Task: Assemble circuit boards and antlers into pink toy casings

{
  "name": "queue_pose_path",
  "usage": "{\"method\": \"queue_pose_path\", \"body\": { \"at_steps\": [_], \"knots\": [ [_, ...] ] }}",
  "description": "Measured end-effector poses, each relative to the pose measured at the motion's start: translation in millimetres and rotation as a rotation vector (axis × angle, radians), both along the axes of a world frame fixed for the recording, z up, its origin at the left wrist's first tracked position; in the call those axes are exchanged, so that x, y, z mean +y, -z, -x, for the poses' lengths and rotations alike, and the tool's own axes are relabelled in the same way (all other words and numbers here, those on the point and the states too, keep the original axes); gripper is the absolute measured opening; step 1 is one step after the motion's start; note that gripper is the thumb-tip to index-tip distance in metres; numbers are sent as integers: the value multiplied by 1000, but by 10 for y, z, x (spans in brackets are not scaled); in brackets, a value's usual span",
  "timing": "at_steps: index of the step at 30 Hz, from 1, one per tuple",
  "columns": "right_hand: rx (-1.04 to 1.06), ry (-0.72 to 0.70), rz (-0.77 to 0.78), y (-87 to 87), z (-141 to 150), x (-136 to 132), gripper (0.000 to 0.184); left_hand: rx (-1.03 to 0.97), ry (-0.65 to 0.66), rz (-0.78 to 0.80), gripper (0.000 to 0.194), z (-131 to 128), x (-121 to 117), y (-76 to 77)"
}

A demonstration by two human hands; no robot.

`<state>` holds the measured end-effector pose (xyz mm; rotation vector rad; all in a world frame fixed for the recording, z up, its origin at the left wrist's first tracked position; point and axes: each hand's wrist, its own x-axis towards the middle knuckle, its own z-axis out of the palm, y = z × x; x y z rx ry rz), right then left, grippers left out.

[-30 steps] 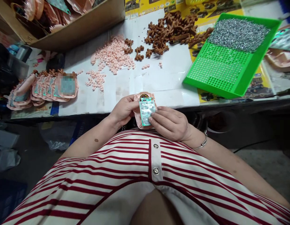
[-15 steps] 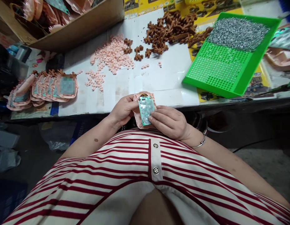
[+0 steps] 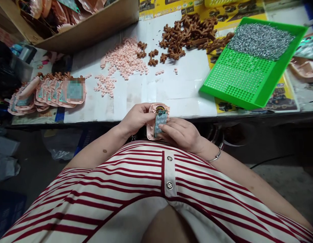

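Close to my body, at the table's front edge, my left hand (image 3: pixel 136 118) grips a pink plastic shell (image 3: pixel 152 125) from its left side. My right hand (image 3: pixel 182 134) pinches a small green circuit board (image 3: pixel 159 122) by its lower right part and tilts it up on edge over the shell. A dark round part shows at the top of the shell. Both hands have their fingers curled round these parts.
On the white table lie a heap of small pink buttons (image 3: pixel 124 59), brown plastic pieces (image 3: pixel 189 32), a row of assembled pink shells (image 3: pixel 47 94) at left, a green perforated tray (image 3: pixel 250 65) with silver screws (image 3: pixel 261 38), and a cardboard box (image 3: pixel 77 30) at the back.
The circuit board lay flat on the shell; my right hand has now lifted its one side so it stands tilted on edge. The view shifted slightly.
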<state>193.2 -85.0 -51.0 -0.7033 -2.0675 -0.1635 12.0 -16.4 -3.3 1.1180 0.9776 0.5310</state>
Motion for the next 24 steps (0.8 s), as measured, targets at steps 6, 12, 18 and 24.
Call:
{"method": "queue_pose_path", "body": {
  "at_steps": [6,12,18,24],
  "knots": [
    [-50,270,222,-70,-42,6,64,16,115,50,21,1,-22,-32],
    [-106,221,418,-163,-81,64,64,13,182,101,20,-5,22,-58],
    [-37,248,442,-181,-91,112,69,-22,131,75,16,-8,96,-28],
    [30,235,501,-154,-114,192,66,-49,62,117,13,-14,123,-10]
  ]
}}
